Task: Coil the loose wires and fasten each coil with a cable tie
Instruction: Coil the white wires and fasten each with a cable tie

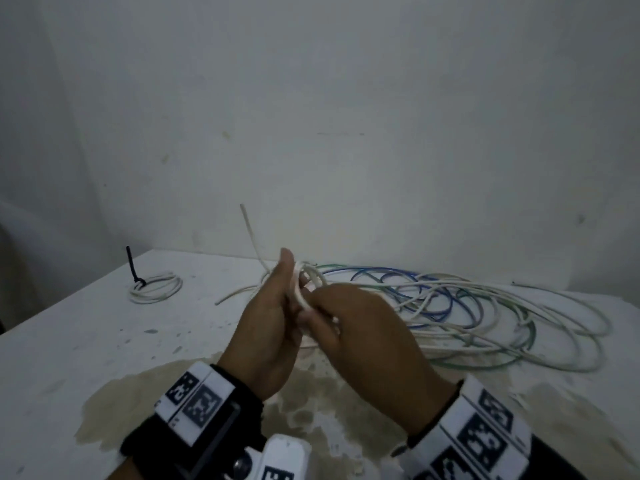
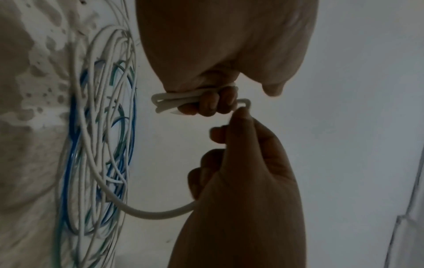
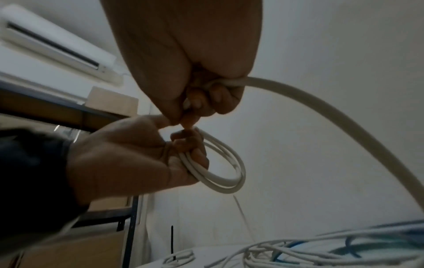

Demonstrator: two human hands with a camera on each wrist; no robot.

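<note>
My left hand (image 1: 273, 306) holds a small white wire coil (image 1: 300, 296) above the table, its fingers curled through the loops (image 3: 226, 174). My right hand (image 1: 363, 334) is right beside it and grips the same white wire's running length (image 3: 321, 112), which trails down to the loose wire pile (image 1: 485, 313) of white, blue and green strands. In the left wrist view the coil (image 2: 169, 103) sits in my left fingers while the right hand (image 2: 241, 163) below holds the wire (image 2: 160, 214). A finished white coil (image 1: 156, 288) with a black cable tie (image 1: 132, 265) lies at the far left.
The white table (image 1: 86, 341) has a large tan stain (image 1: 311, 403) near its front edge and stands against a plain wall. A free white wire end (image 1: 247, 223) sticks up behind my hands. A wall air conditioner (image 3: 52, 41) and a dark shelf frame (image 3: 128, 235) show at the left.
</note>
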